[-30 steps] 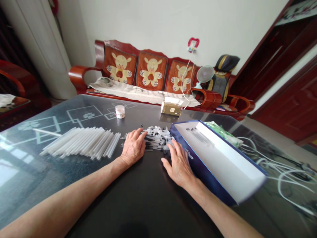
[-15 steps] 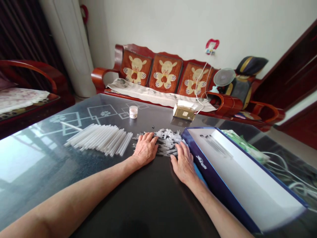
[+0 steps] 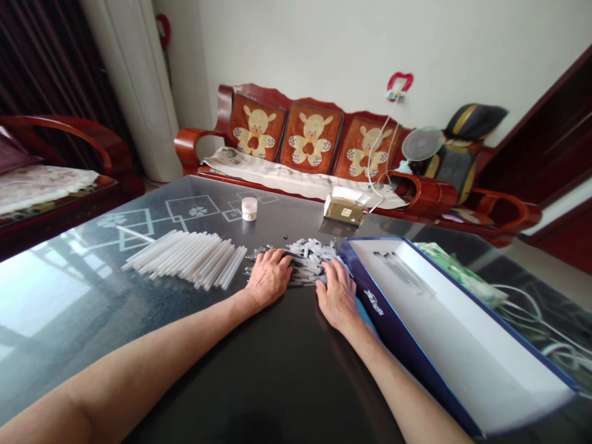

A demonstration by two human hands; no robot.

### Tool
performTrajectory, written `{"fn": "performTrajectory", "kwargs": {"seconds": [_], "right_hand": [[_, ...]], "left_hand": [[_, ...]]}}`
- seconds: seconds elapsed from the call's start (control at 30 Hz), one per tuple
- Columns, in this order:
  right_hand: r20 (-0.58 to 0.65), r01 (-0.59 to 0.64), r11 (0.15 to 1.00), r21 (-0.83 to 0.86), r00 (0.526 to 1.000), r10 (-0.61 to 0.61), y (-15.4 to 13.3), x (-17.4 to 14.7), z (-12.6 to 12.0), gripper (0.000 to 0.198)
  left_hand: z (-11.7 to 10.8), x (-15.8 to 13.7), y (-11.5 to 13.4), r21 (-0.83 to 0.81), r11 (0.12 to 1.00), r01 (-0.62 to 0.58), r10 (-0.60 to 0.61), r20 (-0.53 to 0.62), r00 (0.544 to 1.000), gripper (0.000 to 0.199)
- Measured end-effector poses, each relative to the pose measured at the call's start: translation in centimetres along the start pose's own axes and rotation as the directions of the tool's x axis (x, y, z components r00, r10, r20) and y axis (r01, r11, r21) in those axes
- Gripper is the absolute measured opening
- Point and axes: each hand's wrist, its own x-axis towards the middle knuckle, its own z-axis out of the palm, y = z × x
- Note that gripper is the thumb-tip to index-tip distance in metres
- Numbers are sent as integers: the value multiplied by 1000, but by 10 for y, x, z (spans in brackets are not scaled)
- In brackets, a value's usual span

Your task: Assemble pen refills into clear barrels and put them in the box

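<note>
A heap of small pen parts [image 3: 309, 271], some with dark thin tips and some with whitish ends, lies on the dark table between my hands. My left hand [image 3: 269, 276] rests flat over the heap's left side, fingers stretched forward. On its right side lies my right hand [image 3: 339, 294], fingers spread, beside the wall of a blue box. Neither hand grips anything. Left of my left hand is a row of whitish translucent tubes [image 3: 187, 258], laid side by side.
The long blue box [image 3: 467, 333], white inside, holds several thin dark-tipped sticks [image 3: 402, 271]. Beyond it lie a green-white packet [image 3: 457, 271] and white cables [image 3: 564, 354]. A small white jar [image 3: 249, 209] and a tissue box [image 3: 345, 207] stand farther back, before a wooden sofa [image 3: 277, 179].
Both hands have shifted very slightly on the heap, the right one a little to the left. The view has turned slightly; the tubes and box stay where they were.
</note>
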Motion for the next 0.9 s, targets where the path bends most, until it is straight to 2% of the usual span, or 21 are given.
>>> {"fn": "performTrajectory", "kwargs": {"seconds": [0.13,0.23,0.3,0.37,0.5,0.57,0.63,0.7,0.73,0.8,0.9], "right_hand": [[-125,47,997,54,991,-40,1,2,-2,43],[-226,219,971,99,955,-193,-4,-1,-10,35],[-209,363,924,119,919,-334,-11,-3,-15,24],[-150,450,883,131,890,-431,-19,-3,-18,19],[-57,476,869,135,879,-473,-27,-1,-19,16],[-48,460,877,139,888,-458,-26,0,-17,16],[-54,448,881,154,894,-445,-23,0,-15,15],[-68,447,876,180,895,-442,-21,0,-14,14],[-77,449,873,191,893,-442,-20,0,-13,14],[-84,454,868,200,891,-447,-20,0,-13,16],[-68,456,869,190,890,-452,-21,-1,-15,17]], "left_hand": [[-2,-2,1,19,1000,-8,9,-30,1000,29],[-3,-2,0,-9,1000,-26,25,-95,995,29],[-2,-2,-4,-73,997,-41,30,-150,988,28],[1,-1,-8,-164,985,-45,7,-222,975,26],[6,-3,-14,-300,953,-42,-69,-352,933,24],[3,-5,-12,-281,956,-85,-26,-368,929,25],[-5,-7,-10,-202,972,-122,49,-332,942,27],[-19,-4,-12,-82,992,-96,75,-230,970,28],[-28,-1,-15,-12,998,-56,54,-156,986,29],[-48,6,-25,129,989,68,-70,7,998,28],[-77,15,-45,279,947,155,-228,250,941,27]]}}
